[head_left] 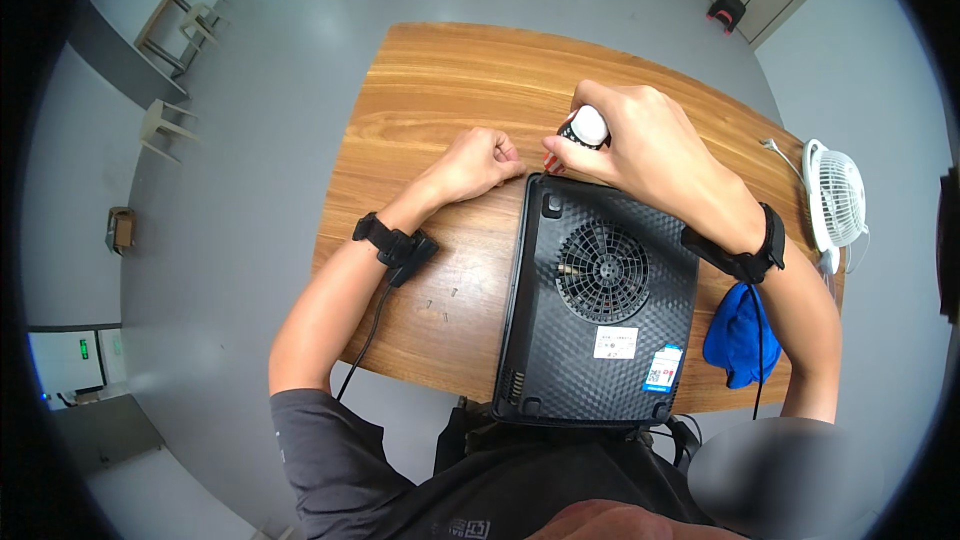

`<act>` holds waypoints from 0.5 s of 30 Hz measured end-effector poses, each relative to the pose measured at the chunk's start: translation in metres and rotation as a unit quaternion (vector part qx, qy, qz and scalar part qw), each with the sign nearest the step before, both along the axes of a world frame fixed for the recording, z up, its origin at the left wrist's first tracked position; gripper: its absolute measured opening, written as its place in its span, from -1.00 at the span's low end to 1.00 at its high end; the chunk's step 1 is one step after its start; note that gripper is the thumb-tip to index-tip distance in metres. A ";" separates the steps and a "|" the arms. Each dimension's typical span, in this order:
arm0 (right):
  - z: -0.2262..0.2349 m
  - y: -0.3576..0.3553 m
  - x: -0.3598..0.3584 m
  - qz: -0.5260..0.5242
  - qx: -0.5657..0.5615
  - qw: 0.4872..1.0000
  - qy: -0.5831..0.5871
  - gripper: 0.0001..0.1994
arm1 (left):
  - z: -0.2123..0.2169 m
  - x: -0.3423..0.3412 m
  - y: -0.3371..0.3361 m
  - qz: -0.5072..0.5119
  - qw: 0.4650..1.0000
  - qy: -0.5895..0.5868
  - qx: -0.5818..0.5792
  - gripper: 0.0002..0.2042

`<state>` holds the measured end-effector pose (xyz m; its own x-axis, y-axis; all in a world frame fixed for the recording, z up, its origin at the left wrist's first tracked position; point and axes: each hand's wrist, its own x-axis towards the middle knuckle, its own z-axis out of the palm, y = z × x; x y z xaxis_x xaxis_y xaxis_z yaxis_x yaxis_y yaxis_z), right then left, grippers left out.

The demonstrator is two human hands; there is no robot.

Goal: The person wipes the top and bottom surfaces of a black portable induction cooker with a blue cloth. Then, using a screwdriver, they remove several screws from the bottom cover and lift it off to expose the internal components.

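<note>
A black induction cooker lies upside down at the table's near edge, its round fan grille and feet facing up. My right hand is wrapped round a screwdriver with a white rounded top, a dark patterned body and some red lower down. It stands nearly upright over the cooker's far left corner; its tip is hidden. My left hand rests on the table beside that corner, fingers curled together. Whatever they may pinch is not visible. Three small dark screws lie on the wood left of the cooker.
A blue cloth bundle sits right of the cooker, under my right forearm. A white fan stands at the table's right edge with its cord trailing. Black straps with cables circle both wrists. The wooden table extends beyond my hands.
</note>
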<state>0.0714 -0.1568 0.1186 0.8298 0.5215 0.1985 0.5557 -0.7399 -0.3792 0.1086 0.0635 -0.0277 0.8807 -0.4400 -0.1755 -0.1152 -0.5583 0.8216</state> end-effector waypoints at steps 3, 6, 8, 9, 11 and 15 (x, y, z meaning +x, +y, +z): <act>-0.003 0.002 0.002 0.007 -0.009 1.000 -0.008 -0.56 | 0.000 0.001 0.001 0.005 0.999 0.040 -0.012 -0.82; -0.001 0.004 0.001 0.000 -0.017 1.000 0.000 -0.56 | -0.006 0.005 0.000 0.004 0.999 0.025 -0.022 -0.82; -0.004 0.002 0.002 -0.003 -0.020 1.000 -0.010 -0.55 | 0.002 0.004 -0.003 -0.003 1.000 0.002 0.003 -0.81; -0.005 0.001 0.002 -0.004 -0.022 1.000 -0.015 -0.54 | 0.001 0.003 -0.003 -0.027 0.999 -0.037 0.009 -0.82; -0.004 0.004 0.001 -0.011 -0.050 0.998 -0.045 -0.51 | -0.002 0.000 -0.002 -0.070 0.991 -0.115 0.021 -0.80; -0.008 0.008 0.000 -0.044 -0.113 0.985 -0.125 -0.41 | -0.005 -0.002 -0.002 -0.110 0.988 -0.095 -0.050 -0.78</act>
